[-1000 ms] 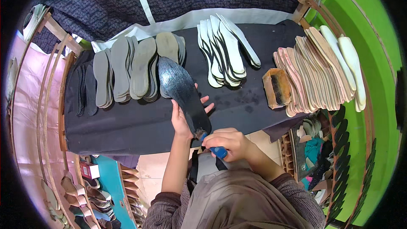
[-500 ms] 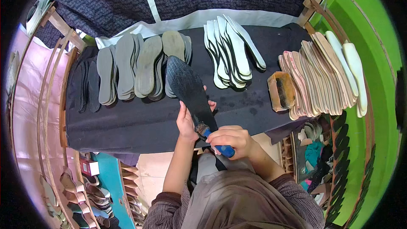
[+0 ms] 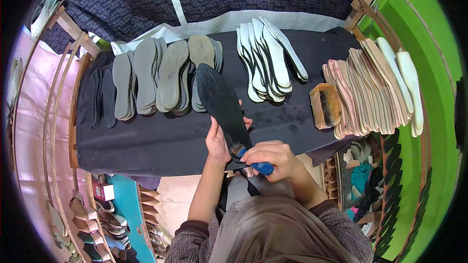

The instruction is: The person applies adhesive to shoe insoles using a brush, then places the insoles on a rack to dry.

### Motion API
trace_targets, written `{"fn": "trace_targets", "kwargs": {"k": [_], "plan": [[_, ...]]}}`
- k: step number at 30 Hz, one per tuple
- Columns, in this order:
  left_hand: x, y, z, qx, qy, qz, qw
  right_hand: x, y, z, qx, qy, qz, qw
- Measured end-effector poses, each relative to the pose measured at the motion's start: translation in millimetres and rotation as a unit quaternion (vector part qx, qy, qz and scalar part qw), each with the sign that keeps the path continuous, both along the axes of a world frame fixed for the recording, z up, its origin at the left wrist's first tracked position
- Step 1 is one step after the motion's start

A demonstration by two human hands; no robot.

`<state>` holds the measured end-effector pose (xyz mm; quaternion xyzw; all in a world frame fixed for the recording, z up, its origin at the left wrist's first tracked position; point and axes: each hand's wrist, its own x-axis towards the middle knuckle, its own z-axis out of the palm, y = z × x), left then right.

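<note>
A black shoe insole (image 3: 222, 100) lies tilted across my left hand (image 3: 218, 141), its wide end pointing away from me. My left fingers wrap around its edges from beneath, the tips showing on the far side. In my right hand (image 3: 274, 158) is a brush (image 3: 263, 168) with a blue handle, gripped in closed fingers. The brush's worn brownish head (image 3: 237, 149) touches the insole near its narrow end, close to me. Both hands are above the near edge of the dark cloth-covered table (image 3: 161, 146).
Stacks of grey insoles (image 3: 146, 78) lie at the left of the table. White insoles (image 3: 273, 63) fan out at the back middle. On the right, an open brown container (image 3: 325, 107) stands against a row of beige insoles (image 3: 373, 90). Wooden racks (image 3: 80, 112) flank the table.
The brush head has shifted slightly along the insole's near end, with my right hand moving a little right and up. The whole view has shifted slightly too.
</note>
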<state>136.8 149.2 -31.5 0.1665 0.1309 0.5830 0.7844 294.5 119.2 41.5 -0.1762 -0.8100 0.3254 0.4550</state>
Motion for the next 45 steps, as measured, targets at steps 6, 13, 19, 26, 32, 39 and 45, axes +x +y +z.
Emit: {"fn": "trace_targets", "kwargs": {"k": [6, 13, 19, 26, 32, 39, 45], "plan": [[2, 1, 2, 0.006, -0.015, 0.016, 1.0, -2, 7, -9, 0.029, 0.015, -0.059, 0.998], [3, 0, 2, 0.014, -0.022, 0.023, 0.999, 5, 0, -4, 0.028, 0.012, -0.027, 0.999], [2, 3, 0, 0.027, -0.031, 0.032, 0.999, 6, -6, -14, -0.039, 0.037, -0.023, 0.998], [3, 3, -2, 0.026, -0.028, 0.038, 0.999, 4, 1, -23, 0.063, 0.055, -0.03, 0.996], [2, 4, -2, 0.032, -0.056, 0.055, 0.996, 13, -11, -28, -0.008, 0.04, 0.046, 0.998], [4, 6, -6, 0.041, -0.003, 0.08, 0.996, 13, -16, -24, 0.01, -0.004, 0.042, 0.999], [4, 6, -4, 0.036, -0.016, 0.109, 0.993, 15, -21, -33, -0.015, 0.015, 0.023, 0.999]]}}
